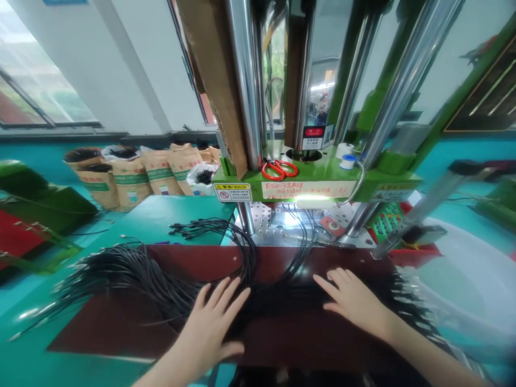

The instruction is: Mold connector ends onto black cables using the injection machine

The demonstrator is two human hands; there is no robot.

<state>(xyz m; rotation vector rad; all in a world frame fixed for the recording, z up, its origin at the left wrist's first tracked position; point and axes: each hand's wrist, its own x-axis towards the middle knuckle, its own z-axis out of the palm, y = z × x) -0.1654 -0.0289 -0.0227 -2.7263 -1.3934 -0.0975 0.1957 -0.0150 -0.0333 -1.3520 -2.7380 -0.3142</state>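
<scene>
My left hand (213, 322) is spread with its fingers apart over the black cables, close to a thick bundle of black cables (137, 274) that fans out to the left. Over the right part of the dark red board (290, 333), my right hand (355, 301) is stretched out, thumb apart, and I see nothing in it. Between the hands, a few thin cables (300, 258) run up into the lit mold area (292, 217) of the green machine. Another group of cable ends (201, 227) lies on the green table left of the machine. Whether the fingertips touch the cables is unclear.
Red-handled scissors (280, 170) and a blue-and-white spool (348, 161) rest on the green press plate (242, 183). Steel columns (245, 80) rise above. Paper sacks (133, 174) stand at the back left, and a white tub (475, 279) is at the right.
</scene>
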